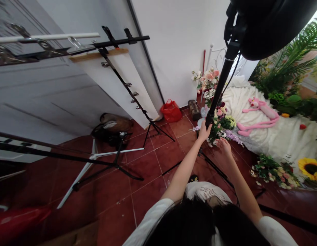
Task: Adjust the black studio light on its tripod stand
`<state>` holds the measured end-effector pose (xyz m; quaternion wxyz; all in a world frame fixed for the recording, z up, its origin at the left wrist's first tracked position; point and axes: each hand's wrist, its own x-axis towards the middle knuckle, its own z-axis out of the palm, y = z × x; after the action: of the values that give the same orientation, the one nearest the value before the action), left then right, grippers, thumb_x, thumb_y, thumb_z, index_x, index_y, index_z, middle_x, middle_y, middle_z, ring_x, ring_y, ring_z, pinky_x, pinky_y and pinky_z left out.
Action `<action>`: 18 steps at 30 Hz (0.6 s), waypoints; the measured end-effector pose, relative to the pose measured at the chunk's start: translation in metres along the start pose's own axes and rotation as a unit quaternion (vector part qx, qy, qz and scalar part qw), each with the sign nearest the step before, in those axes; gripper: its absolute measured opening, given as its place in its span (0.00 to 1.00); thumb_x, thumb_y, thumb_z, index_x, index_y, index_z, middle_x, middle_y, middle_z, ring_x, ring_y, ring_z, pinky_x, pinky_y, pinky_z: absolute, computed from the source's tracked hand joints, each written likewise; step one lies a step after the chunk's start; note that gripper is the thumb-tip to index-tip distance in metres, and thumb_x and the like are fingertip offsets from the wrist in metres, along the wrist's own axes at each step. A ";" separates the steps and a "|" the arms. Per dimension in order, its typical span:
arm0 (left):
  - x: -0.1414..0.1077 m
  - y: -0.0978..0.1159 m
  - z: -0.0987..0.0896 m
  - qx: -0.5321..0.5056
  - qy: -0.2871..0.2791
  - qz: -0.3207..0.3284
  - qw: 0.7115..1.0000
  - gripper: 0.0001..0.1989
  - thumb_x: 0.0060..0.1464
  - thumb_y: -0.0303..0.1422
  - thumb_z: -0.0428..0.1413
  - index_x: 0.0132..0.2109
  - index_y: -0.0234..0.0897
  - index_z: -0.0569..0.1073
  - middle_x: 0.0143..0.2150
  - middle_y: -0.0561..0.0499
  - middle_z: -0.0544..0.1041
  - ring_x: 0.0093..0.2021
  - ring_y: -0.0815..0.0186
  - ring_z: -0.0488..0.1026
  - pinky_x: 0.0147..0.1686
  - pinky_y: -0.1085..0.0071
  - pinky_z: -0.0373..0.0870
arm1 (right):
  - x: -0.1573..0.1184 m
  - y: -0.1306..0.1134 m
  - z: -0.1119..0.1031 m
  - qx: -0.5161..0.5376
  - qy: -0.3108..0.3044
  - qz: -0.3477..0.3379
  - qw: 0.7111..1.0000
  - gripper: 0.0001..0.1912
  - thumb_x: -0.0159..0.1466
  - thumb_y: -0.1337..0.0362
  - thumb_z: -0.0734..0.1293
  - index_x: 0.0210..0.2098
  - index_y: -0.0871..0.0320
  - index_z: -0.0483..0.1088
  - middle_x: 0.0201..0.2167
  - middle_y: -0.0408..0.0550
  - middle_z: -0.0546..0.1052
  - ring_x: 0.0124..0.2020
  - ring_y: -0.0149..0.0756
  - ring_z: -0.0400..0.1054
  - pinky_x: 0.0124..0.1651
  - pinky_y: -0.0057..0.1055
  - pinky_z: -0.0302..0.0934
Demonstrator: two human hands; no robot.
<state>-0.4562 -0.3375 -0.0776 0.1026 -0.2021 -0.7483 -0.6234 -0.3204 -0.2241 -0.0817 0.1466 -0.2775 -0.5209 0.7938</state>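
Note:
A black light stand (220, 82) rises in front of me, with a large black lamp head (266, 30) on its top at the upper right. My left hand (205, 132) is closed round the stand's pole at its dark joint. Just right of the pole and lower down, my right hand (224, 147) is raised with its fingers apart, holding nothing. Behind both hands is a bunch of pink, white and purple flowers (221, 116). The stand's legs spread over the red tiles below my hands.
A pink plush toy (267, 112) lies on white draped cloth (240, 99) at the right, near a sunflower (311, 167). A red bag (171, 111) sits by the wall. White boards (132, 82) and other stands (114, 164) are at the left.

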 end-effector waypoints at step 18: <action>-0.101 0.050 0.092 0.025 0.175 -0.187 0.966 0.24 0.60 0.29 0.52 0.60 0.28 0.56 0.62 0.27 0.58 0.60 0.56 0.69 0.60 0.57 0.65 | -0.137 -0.031 -0.209 0.165 0.319 -0.068 0.931 0.19 0.47 0.61 0.73 0.37 0.56 0.70 0.27 0.40 0.80 0.24 0.25 0.73 0.30 0.21 0.70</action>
<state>-0.3346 -0.2585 -0.0928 0.1185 0.0563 -0.7585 -0.6383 -0.0884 -0.1272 -0.0774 0.4023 -0.4517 -0.3257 0.7266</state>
